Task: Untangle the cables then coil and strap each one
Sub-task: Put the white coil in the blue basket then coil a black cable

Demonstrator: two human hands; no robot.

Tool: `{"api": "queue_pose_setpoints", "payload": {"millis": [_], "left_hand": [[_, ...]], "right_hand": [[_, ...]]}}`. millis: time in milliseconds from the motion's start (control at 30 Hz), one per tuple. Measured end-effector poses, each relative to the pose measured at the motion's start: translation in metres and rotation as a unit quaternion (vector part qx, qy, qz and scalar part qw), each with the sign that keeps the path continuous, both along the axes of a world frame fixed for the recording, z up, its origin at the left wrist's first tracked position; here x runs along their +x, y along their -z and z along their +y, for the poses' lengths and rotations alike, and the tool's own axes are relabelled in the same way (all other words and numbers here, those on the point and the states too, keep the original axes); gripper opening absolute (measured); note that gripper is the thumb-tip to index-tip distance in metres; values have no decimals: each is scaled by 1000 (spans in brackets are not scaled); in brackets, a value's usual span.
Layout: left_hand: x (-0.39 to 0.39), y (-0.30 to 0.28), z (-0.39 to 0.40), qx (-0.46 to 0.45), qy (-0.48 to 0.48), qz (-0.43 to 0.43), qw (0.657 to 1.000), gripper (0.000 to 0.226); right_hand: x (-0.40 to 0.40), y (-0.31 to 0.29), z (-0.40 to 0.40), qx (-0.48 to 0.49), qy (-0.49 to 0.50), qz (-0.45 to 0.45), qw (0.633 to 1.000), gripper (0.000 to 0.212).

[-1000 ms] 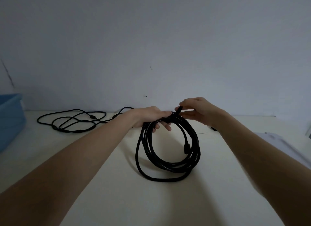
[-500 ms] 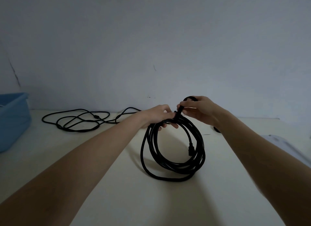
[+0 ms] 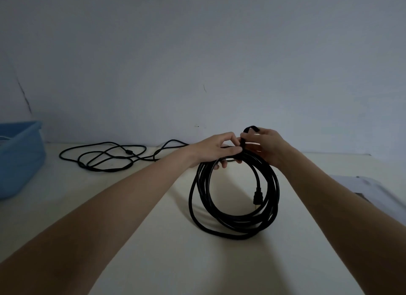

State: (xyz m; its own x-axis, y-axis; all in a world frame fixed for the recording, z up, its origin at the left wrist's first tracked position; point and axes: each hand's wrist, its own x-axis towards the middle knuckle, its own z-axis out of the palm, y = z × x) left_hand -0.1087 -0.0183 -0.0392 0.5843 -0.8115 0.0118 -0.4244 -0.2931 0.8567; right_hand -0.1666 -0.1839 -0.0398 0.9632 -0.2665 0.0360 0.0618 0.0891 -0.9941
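Pale table (image 3: 153, 239): both hands strapping unlabelled coiled cable (image 3: 235, 206).

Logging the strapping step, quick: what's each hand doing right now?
Left hand: closed around the top of the coiled cable.
Right hand: closed, pinching the black strap above the coil.

Both hands (image 3: 241, 148) grip coiled cable (image 3: 235, 198) top (black strap (image 3: 249, 130) looped above).

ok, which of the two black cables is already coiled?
The thick black cable held upright by the left hand and right hand. The thin cable sprawls loose at far left.
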Motion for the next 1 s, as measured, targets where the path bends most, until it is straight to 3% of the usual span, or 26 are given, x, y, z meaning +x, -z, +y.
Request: {"api": "queue_pose_setpoints", "payload": {"millis": [100, 400, 600, 767, 867, 1000], "left_hand": [[2, -3, 2, 12, 23, -7, 1000, 17], [5, 3, -2, 8, 18, -46, 999, 18], [1, 4, -4, 5, 7, -132, 991, 20], [5, 7, -3, -13, 28, -123, 992, 16], [5, 6, -5, 7, 13, -138, 990, 14], [6, 1, -7, 31, -2, -127, 991, 14]], "right_hand": [[0, -3, 5, 13, 24, -1, 1000, 10], [7, 2, 8, 8, 52, -14, 999, 25], [13, -1, -1, -79, -7, 70, 994, 23], [16, 3, 1, -106, -10, 106, 989, 24], [17, 7, 5, -116, 14, 118, 986, 21], [14, 8, 5, -234, 78, 113, 963, 7]]}}
